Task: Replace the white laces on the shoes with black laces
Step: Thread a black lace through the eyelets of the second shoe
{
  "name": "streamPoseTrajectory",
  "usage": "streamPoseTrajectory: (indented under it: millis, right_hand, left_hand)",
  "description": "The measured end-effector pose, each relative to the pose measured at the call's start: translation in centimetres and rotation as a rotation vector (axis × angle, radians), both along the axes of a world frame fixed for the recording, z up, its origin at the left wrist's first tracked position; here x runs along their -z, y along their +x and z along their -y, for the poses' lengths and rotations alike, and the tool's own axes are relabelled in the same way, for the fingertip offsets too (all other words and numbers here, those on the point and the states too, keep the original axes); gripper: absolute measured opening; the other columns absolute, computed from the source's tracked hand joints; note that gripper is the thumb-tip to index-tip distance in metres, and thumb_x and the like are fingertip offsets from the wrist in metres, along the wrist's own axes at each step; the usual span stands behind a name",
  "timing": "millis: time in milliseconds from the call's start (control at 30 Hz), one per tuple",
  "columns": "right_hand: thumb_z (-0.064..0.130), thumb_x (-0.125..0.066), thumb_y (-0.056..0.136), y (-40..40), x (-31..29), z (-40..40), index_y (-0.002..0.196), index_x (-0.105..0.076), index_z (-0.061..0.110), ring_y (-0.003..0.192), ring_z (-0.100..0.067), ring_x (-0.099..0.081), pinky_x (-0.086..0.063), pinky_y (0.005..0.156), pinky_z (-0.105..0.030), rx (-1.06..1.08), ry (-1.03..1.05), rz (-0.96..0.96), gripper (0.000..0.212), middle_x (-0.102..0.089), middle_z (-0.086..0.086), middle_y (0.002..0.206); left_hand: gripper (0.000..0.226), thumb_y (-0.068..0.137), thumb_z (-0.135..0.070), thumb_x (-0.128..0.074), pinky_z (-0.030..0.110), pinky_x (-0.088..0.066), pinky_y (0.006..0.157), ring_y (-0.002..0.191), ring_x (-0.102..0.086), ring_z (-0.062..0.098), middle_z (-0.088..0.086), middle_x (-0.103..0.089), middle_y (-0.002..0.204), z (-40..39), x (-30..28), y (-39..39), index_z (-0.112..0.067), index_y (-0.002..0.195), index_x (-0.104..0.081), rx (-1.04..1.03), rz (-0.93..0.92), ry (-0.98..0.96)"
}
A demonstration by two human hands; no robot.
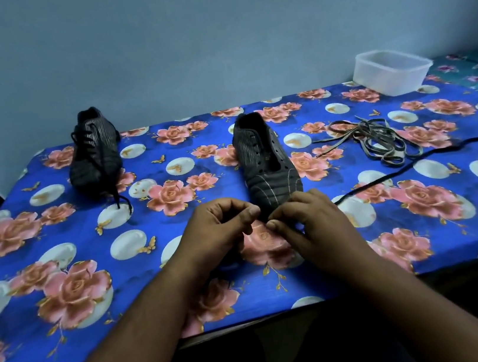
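Observation:
A dark unlaced shoe (264, 158) lies in the middle of the table, toe toward me, its eyelets bare. A second dark shoe (94, 156) at the back left carries a black lace, whose ends trail onto the cloth. My left hand (220, 230) and my right hand (311, 219) meet just in front of the unlaced shoe's toe, fingertips pinched together. A loose black lace (386, 179) runs from under my right hand out to the right edge. What the left fingers pinch is hidden. A heap of pale removed laces (380, 136) lies right of the shoe.
A translucent plastic box (392, 71) stands at the back right corner. The table wears a blue floral cloth (74, 267), with its front edge close to me. A blue wall rises directly behind the table.

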State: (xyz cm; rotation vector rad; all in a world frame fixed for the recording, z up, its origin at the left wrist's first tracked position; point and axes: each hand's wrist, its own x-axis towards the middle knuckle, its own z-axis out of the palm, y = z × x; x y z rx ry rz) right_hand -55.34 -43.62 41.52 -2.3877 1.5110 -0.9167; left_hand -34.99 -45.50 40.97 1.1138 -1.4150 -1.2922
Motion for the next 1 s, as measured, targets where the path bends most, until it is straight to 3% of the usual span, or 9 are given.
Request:
streamPoseTrajectory:
  millis: [233, 433, 633, 767, 867, 1000]
  right_hand:
    - [0.029, -0.064, 0.098, -1.3, 0.0, 0.2, 0.09, -0.068, 0.022, 0.088, -0.02, -0.055, -0.042, 0.083, -0.036, 0.027, 0.057, 0.074, 0.011, -0.061, 0.006, 0.086]
    - [0.034, -0.066, 0.095, -1.5, -0.9, -0.1, 0.088, -0.07, 0.023, 0.09, -0.021, -0.054, -0.042, 0.084, -0.036, 0.031, 0.076, 0.035, 0.014, -0.058, 0.006, 0.085]
    - [0.058, -0.05, 0.092, 0.3, -2.4, -0.3, 0.109, -0.076, 0.029, 0.092, -0.02, -0.053, -0.044, 0.083, -0.041, -0.01, 0.057, -0.03, 0.042, -0.055, 0.003, 0.09]
    - [0.043, -0.06, 0.096, 1.1, -2.6, 0.3, 0.102, -0.076, 0.025, 0.092, -0.023, -0.054, -0.044, 0.082, -0.044, -0.029, 0.018, -0.047, 0.025, -0.058, 0.003, 0.091]
    - [0.034, -0.065, 0.095, 0.9, -2.2, 0.6, 0.096, -0.075, 0.022, 0.09, -0.022, -0.054, -0.045, 0.081, -0.044, -0.019, 0.03, 0.032, 0.016, -0.059, 0.003, 0.089]
    - [0.03, -0.066, 0.096, 0.8, -2.1, 0.6, 0.088, -0.072, 0.024, 0.089, -0.021, -0.057, -0.048, 0.08, -0.045, -0.033, 0.109, 0.176, 0.012, -0.059, 0.004, 0.084]
  left_hand:
    - [0.017, 0.08, -0.028, -0.078, 0.023, -0.051, 0.051, 0.058, -0.064, 0.017, 0.014, -0.075, 0.088, 0.2, -0.2, 0.8, -0.016, 0.093, -0.078, 0.052, -0.11, 0.057]
    - [0.016, 0.081, -0.031, -0.078, 0.025, -0.054, 0.054, 0.062, -0.066, 0.018, 0.014, -0.076, 0.088, 0.0, -0.3, 0.7, -0.018, 0.09, -0.078, 0.031, -0.102, 0.03]
    - [0.016, 0.088, -0.026, -0.076, 0.026, -0.051, 0.054, 0.064, -0.061, 0.018, 0.013, -0.074, 0.086, -0.2, -0.1, 0.6, -0.011, 0.094, -0.077, 0.088, -0.059, -0.003]
    - [0.014, 0.087, -0.027, -0.076, 0.028, -0.047, 0.058, 0.064, -0.061, 0.018, 0.01, -0.073, 0.083, -0.5, -0.4, 0.6, -0.015, 0.093, -0.078, 0.071, -0.082, -0.044]
    - [0.013, 0.082, -0.03, -0.076, 0.021, -0.045, 0.055, 0.06, -0.062, 0.014, 0.005, -0.073, 0.081, -0.4, -0.6, 0.7, -0.024, 0.093, -0.08, 0.032, -0.149, -0.032]
    - [0.021, 0.081, -0.027, -0.079, 0.022, -0.045, 0.056, 0.062, -0.061, 0.014, 0.006, -0.074, 0.085, -0.3, -0.4, 0.6, -0.019, 0.101, -0.079, 0.077, -0.162, -0.013]
